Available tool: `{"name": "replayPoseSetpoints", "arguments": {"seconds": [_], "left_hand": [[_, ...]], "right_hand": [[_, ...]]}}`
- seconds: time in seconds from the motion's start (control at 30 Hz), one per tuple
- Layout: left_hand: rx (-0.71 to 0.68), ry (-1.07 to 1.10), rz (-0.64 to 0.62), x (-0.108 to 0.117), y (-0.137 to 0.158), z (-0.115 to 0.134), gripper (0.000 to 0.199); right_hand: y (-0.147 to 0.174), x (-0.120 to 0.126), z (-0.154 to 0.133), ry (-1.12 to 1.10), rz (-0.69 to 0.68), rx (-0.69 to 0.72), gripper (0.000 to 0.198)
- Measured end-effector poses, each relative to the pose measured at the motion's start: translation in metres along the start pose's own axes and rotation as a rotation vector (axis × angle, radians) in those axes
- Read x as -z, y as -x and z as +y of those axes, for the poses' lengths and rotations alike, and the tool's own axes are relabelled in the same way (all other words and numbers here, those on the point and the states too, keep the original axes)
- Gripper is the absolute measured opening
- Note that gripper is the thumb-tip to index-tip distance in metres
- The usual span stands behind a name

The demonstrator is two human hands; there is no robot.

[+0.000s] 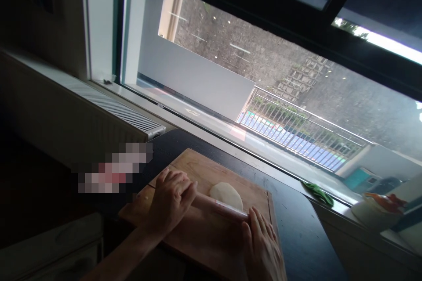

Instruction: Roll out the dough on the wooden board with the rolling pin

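A wooden rolling pin lies across a wooden board, with a hand at each end. My left hand is wrapped round its left end. At the other end, the fingers of my right hand curl over the pin. A flat, pale round of dough rests on the board just beyond the pin, and the pin covers or touches its near edge; I cannot tell which.
The board sits on a dark table beside a window sill. A radiator stands to the left. On the sill are a green cloth and a pale container with an orange top. A blurred-out patch covers something at the table's left.
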State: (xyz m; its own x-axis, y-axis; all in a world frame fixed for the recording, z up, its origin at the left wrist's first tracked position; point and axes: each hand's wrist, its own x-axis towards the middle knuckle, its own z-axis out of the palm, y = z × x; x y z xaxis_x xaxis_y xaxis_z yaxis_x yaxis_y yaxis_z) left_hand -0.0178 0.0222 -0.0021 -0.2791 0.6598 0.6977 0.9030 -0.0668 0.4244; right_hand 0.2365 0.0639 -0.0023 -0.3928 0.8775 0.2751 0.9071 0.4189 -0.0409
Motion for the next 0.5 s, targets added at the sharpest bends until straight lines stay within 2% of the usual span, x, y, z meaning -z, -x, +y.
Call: {"name": "replayPoseSetpoints", "arguments": {"seconds": [0.07, 0.13, 0.23, 0.37, 0.5], "left_hand": [[-0.001, -0.001, -0.008, 0.000, 0.000, 0.000, 0.023], [-0.007, -0.002, -0.016, 0.000, 0.000, 0.000, 0.024], [-0.010, 0.000, -0.009, 0.000, 0.000, -0.001, 0.024], [0.008, -0.006, -0.014, -0.001, 0.000, -0.003, 0.024], [0.016, -0.029, -0.028, 0.000, -0.001, -0.002, 0.024]], "right_hand": [[0.000, 0.001, -0.002, 0.001, -0.010, 0.005, 0.055], [-0.014, 0.003, -0.006, -0.014, -0.052, -0.025, 0.054], [-0.053, 0.005, -0.012, -0.052, -0.110, -0.102, 0.053], [-0.111, -0.002, -0.014, -0.158, -0.189, -0.036, 0.051], [-0.141, -0.007, -0.016, -0.208, -0.257, -0.055, 0.048]]}}
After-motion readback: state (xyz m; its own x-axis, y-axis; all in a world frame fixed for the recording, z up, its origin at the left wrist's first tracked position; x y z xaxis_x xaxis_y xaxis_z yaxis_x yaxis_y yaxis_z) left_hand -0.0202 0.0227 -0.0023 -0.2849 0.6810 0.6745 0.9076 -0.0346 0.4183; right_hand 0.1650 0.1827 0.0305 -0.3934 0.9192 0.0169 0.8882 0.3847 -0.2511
